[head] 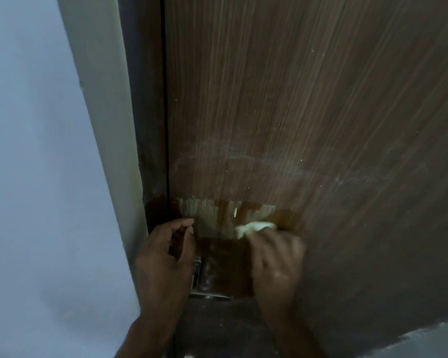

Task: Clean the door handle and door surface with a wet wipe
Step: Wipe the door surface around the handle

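Note:
A brown wood-grain door (308, 112) fills most of the view, with whitish smears across its middle. My right hand (277, 264) presses a bunched white wet wipe (254, 226) flat against the door, just above a dark wet patch (225, 264). A pale, worn strip (210, 215) runs beside the wipe. My left hand (163, 262) rests at the door's left edge with fingers curled and thumb near the forefinger, nothing in it. A bit of shiny metal handle or lock plate (197, 273) shows between my hands, mostly hidden.
A dark brown door frame (145, 99) and a cream trim strip (104, 104) run along the door's left side. A pale blue-grey wall (36, 177) lies left of that. Grey floor (424, 342) shows at the lower right.

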Motion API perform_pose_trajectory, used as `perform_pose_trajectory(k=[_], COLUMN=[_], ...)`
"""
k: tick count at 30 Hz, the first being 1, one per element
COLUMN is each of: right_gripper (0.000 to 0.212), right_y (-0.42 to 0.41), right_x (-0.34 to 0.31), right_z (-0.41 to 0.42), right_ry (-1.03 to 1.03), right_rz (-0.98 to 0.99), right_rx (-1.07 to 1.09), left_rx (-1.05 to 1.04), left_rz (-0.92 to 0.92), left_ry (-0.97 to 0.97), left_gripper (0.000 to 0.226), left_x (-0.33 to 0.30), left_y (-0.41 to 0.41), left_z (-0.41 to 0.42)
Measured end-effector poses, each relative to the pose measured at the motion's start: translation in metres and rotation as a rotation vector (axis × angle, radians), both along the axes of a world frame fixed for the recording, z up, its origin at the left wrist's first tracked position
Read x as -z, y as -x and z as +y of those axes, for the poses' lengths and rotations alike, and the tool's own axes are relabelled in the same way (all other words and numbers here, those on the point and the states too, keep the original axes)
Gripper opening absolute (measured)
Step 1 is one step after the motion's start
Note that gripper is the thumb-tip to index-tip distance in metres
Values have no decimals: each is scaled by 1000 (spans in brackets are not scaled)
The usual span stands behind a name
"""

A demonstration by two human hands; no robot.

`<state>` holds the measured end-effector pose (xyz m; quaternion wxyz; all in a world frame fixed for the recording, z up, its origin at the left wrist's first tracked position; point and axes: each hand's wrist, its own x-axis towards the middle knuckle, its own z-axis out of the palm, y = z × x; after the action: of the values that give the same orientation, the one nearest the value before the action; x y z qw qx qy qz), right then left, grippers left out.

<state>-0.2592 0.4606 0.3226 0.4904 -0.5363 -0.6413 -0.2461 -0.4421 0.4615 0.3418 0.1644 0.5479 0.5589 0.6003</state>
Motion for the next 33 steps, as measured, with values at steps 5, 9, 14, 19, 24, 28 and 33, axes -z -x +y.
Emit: perform_pose_trajectory(k=[5, 9, 14, 19, 24, 28, 33], right_gripper=[17, 13, 21, 13, 21, 17, 17], right_y=[-3, -8, 10, -4, 22, 11, 23], right_x=[-7, -39, -13, -44, -14, -11, 7], right_z=[-2, 11, -2, 11, 7, 9, 14], right_ry=[-13, -204, 67, -212, 38, -17, -32], right_rz=[-25, 221, -305, 211, -313, -120, 31], right_rx=[4, 61, -37, 74, -75, -37, -26], left_rx=[1, 0, -12, 0, -14, -18, -23], left_rz=[3, 13, 35, 44, 52, 34, 33], left_ry=[0, 5, 8, -36, -40, -18, 19], left_gripper=[27, 19, 23, 19, 17, 20, 20], left_x=[3, 6, 9, 9, 9, 8, 11], left_y=[2, 3, 2, 3, 3, 4, 5], left_z=[0, 1, 0, -1, -2, -5, -8])
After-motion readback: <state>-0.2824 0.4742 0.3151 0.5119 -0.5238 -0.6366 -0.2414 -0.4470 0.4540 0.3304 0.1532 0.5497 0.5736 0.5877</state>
